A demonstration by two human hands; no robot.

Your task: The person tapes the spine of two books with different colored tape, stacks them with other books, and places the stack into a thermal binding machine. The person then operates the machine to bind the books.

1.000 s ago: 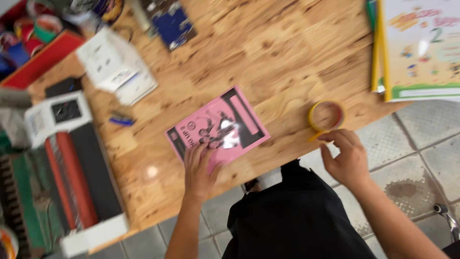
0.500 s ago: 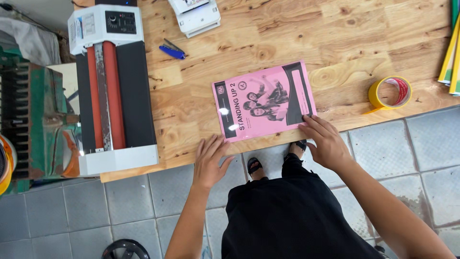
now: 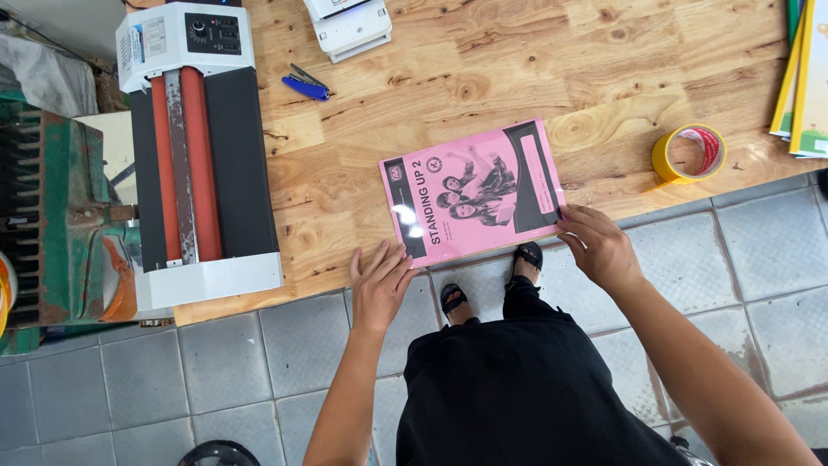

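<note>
Overhead, the wooden desk (image 3: pixel 517 78) filled the upper part of the view, its near edge running above a grey tiled floor (image 3: pixel 216 362). Along the desk's left end lay a long roll laminator (image 3: pixel 194 155), white at both ends with red and black rollers between, and left of it stood a green metal machine (image 3: pixel 52 216). A stack of yellow and green books (image 3: pixel 806 78) sat at the far right edge of the desk.

Near the middle of the front edge lay a pink booklet (image 3: pixel 470 194) with a black band and a glossy cover, flat and slightly tilted, its lower corner jutting a little past the desk edge. The right hand (image 3: pixel 599 246) rested its fingertips on the booklet's lower right corner, fingers loosely spread, its grip not closed around anything. The left hand (image 3: pixel 379 285) lay flat at the desk edge just left of the booklet's lower left corner, fingers straight and open, grip released; whether it touched the cover could not be told.

A white boxy device (image 3: pixel 349 26) sat at the top of the desk. A roll of yellow tape (image 3: pixel 688 154) lay flat to the right of the booklet, well apart from it. Smallest, a blue tool (image 3: pixel 304 86) lay near the laminator.
</note>
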